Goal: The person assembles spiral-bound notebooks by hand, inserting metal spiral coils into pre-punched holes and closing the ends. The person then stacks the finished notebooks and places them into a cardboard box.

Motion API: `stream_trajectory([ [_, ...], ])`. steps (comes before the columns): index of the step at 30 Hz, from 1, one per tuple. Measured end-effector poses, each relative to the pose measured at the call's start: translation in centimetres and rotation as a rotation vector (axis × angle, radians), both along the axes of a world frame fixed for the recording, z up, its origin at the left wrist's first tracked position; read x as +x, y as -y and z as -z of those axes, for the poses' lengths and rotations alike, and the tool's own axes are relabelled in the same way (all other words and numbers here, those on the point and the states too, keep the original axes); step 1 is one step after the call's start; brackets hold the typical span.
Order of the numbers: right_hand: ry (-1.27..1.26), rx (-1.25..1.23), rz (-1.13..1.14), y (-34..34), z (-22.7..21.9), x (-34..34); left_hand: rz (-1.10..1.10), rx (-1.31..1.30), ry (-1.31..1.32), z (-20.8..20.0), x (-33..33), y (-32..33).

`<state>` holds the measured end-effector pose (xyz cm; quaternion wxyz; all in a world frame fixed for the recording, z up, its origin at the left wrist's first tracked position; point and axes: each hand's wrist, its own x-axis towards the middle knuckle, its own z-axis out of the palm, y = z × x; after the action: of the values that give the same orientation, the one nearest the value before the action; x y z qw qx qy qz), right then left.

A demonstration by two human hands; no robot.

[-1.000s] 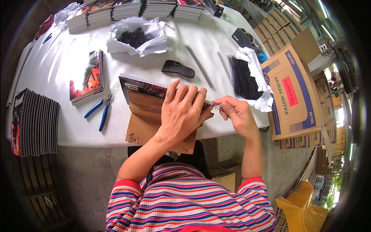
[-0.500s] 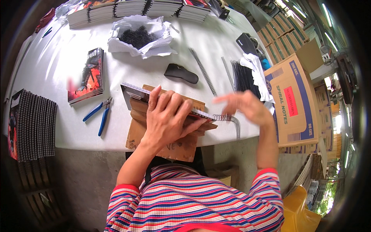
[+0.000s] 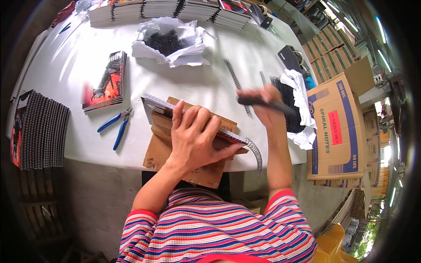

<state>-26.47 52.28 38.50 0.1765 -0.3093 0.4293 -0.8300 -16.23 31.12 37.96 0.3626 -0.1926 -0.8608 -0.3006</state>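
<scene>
My left hand (image 3: 193,136) is clamped over a notebook (image 3: 156,103), thumb on the near side and fingers across its top. The notebook rests tilted on a brown wooden stand (image 3: 164,151) at the table's near edge. From the notebook's right end a loose spiral coil (image 3: 255,153) sticks out and droops. To the right, my raised right hand (image 3: 269,115) grips a black elongated object (image 3: 258,101), blurred by motion, whose exact kind I cannot make out. Blue-handled cutting pliers (image 3: 116,127) lie left of the stand.
Loose coils (image 3: 234,78) lie beyond my right hand, beside a bundle of black coils (image 3: 287,107) with white cloth. A paper-lined heap of coils (image 3: 166,42) sits farther back. Notebook stacks (image 3: 41,131) stand left and far; a carton (image 3: 335,127) stands right.
My right hand has left the coil and picked up the black object from the table, which it now holds to the right. My left hand keeps hold of the notebook. The view has shifted slightly.
</scene>
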Motion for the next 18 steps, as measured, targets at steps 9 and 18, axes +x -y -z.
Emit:
stream_trajectory([
  [9,-0.49,-0.094,-0.133,0.1,-1.6,4.1,-0.001,-0.021,0.07,-0.3,0.4,-0.4],
  [18,-0.666,0.882,0.379,1.6,-2.8,2.5,0.033,0.078,0.059,0.1,-0.3,0.2],
])
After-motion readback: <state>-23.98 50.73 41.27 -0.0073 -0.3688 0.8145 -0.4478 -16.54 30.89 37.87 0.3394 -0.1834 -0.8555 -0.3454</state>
